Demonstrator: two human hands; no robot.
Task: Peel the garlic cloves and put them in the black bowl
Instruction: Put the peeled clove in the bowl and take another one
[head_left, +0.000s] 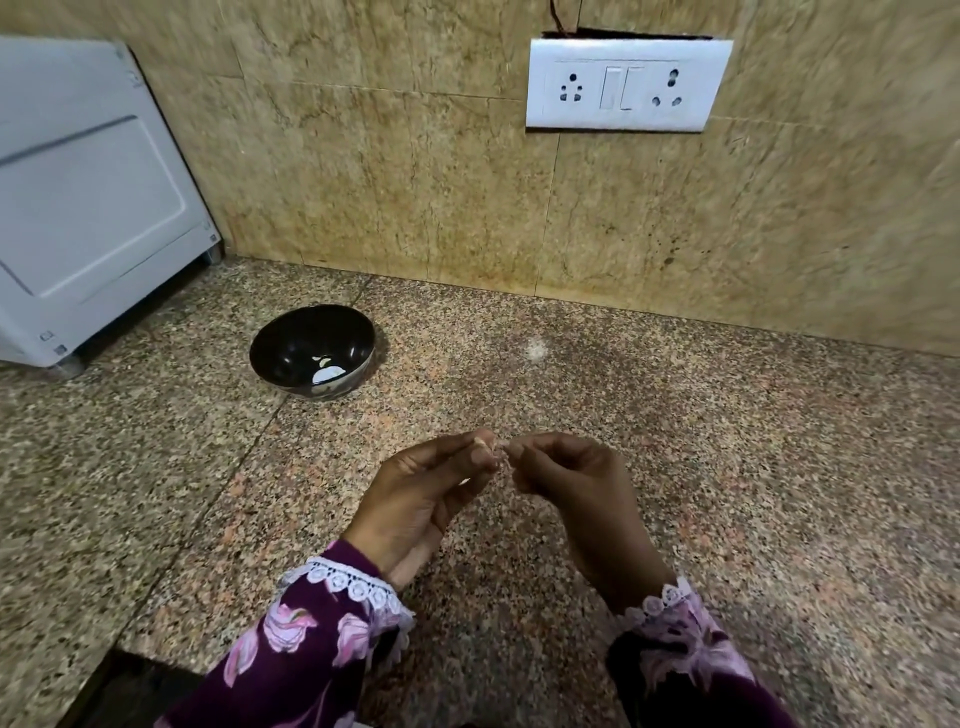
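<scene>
A black bowl (312, 351) stands on the speckled granite counter (727, 441), left of centre, with a couple of pale garlic cloves (328, 372) lying in it. Nearer to me, both hands meet above the counter. My left hand (426, 499) pinches a small garlic clove (484, 443) between thumb and fingertips. My right hand (571, 483) pinches at the same clove from the right side, fingertips touching it. The clove is mostly hidden by the fingers and blurred.
A white appliance (88, 208) stands on the counter at the back left, close to the bowl. A tiled wall with a white socket plate (626, 85) rises behind. The counter's front edge drops off at bottom left (130, 675).
</scene>
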